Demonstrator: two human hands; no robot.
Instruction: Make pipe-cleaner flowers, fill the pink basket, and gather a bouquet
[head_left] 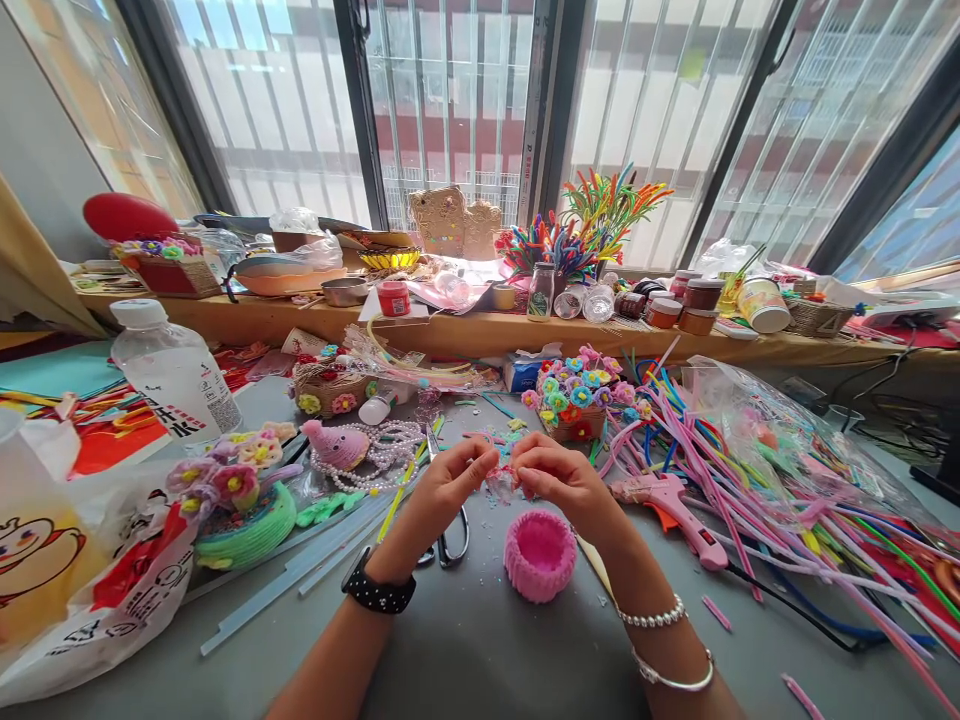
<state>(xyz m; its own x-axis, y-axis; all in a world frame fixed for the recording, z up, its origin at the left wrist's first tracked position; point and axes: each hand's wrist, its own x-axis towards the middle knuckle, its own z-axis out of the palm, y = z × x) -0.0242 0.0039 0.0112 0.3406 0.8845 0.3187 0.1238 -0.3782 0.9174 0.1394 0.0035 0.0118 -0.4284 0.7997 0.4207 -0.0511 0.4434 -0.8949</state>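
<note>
Both my hands meet above the middle of the grey table. My left hand [459, 475], with a black dotted watch strap at its wrist, pinches the edge of a small clear plastic bag [501, 487] with red at its top. My right hand [556, 472], wearing silver bracelets, pinches the bag's other side. What the bag holds is too small to make out. Just below my right hand stands a pink fuzzy round pot [540, 556], hollow in the middle. Scissors [453, 540] lie beside my left wrist, partly hidden by it.
A pink glue gun [675, 515] lies right, near a heap of pipe cleaners [720, 470]. Clear glue sticks [292, 575], a green coiled piece with fuzzy flowers [247, 525] and a water bottle [176, 370] are left. A flower basket [574, 420] stands behind my hands.
</note>
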